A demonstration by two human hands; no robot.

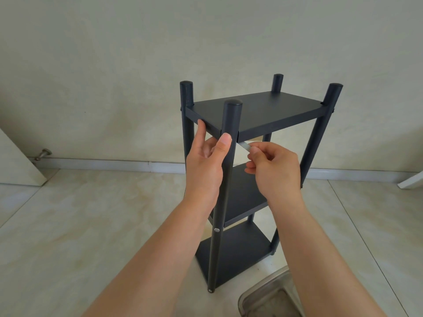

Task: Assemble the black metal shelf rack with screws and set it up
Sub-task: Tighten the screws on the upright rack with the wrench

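A doorstop sat by the wall. The left hand gripped the near post of the rack, which stood upright on the floor. The right hand pinched a small silver tool against that post under the top shelf. A metal tray lay at lower right.

A: What blocks the way around the black three-tier metal shelf rack?

B: Its near round post stands between the left hand and the right hand. The beige wall is close behind.

A: And low down?

B: A shiny metal tray lies just beside the base on the right. To the left, pale tiled floor lies open.
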